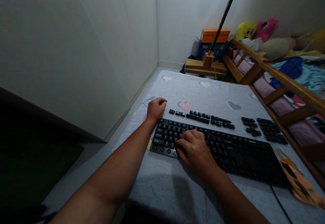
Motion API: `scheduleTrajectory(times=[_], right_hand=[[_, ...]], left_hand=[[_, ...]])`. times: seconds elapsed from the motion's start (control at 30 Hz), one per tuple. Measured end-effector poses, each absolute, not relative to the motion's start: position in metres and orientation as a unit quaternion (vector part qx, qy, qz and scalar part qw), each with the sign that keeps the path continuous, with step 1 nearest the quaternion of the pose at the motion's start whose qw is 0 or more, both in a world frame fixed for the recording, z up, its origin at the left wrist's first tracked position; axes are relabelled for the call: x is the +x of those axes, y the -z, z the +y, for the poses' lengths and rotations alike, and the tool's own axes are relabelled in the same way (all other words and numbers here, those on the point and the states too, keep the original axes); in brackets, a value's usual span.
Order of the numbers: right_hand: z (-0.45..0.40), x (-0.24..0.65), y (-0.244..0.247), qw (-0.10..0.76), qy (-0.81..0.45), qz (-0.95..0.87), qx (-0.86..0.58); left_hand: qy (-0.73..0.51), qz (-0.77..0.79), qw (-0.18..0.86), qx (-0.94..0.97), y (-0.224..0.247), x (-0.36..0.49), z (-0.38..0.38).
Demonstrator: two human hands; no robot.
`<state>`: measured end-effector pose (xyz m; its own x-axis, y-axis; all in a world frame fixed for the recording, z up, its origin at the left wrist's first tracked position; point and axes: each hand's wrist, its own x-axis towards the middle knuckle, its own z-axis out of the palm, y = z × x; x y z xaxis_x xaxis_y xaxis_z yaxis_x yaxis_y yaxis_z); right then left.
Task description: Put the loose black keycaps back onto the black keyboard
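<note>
Left hand curled at the far left corner of the keyboard, which lies on the sheet, whether around anything I cannot tell; right hand bent over the keyboard's left part, grip hidden; loose keys grouped beyond; cloth by the right end

From where I stand, the person's bare left forearm slants forward and inward, ending in a left hand loosely curled, fingers folded toward the palm. The right forearm angles in from the other side. Its right hand sits nearer the body, back upward, fingers bent down, thumb tucked close beneath the index finger.
</note>
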<state>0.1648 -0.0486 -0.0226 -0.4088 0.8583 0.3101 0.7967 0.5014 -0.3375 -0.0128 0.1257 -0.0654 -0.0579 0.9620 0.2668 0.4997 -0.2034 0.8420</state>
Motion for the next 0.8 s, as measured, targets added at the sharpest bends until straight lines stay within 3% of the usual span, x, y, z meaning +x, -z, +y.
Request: scheduleTrajectory(times=[0.8], right_hand=[[-0.0554,0.1613,0.0296,0.233,-0.032,-0.829,-0.507]], left_hand=[[-0.448,0.572,0.264,0.634,0.0666,-0.0129,0.1250]])
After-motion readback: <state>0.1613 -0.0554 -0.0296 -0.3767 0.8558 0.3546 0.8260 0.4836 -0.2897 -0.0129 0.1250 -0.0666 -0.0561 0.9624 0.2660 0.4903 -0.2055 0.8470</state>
